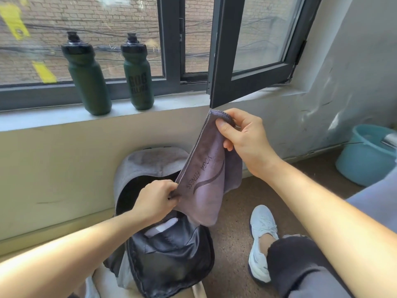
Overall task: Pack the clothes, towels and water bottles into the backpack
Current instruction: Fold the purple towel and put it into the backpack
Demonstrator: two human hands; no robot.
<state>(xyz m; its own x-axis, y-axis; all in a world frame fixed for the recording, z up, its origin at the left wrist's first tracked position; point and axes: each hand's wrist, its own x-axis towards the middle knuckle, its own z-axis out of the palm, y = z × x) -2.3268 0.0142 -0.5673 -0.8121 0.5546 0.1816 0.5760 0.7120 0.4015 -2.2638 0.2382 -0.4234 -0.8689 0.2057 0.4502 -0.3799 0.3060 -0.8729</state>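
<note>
Holding a purple-grey towel (pixel 206 179) over the open backpack (pixel 171 267), with two water bottles (pixel 87 76) standing on the sill at the far left.
The towel is hanging loose and unfolded, so it may be bunching at the opening or slipping onto the floor. The left hand (pixel 154 198) is pinching its lower edge with curled fingers, and the right hand (pixel 245 138) is gripping the top corner, higher up.
</note>
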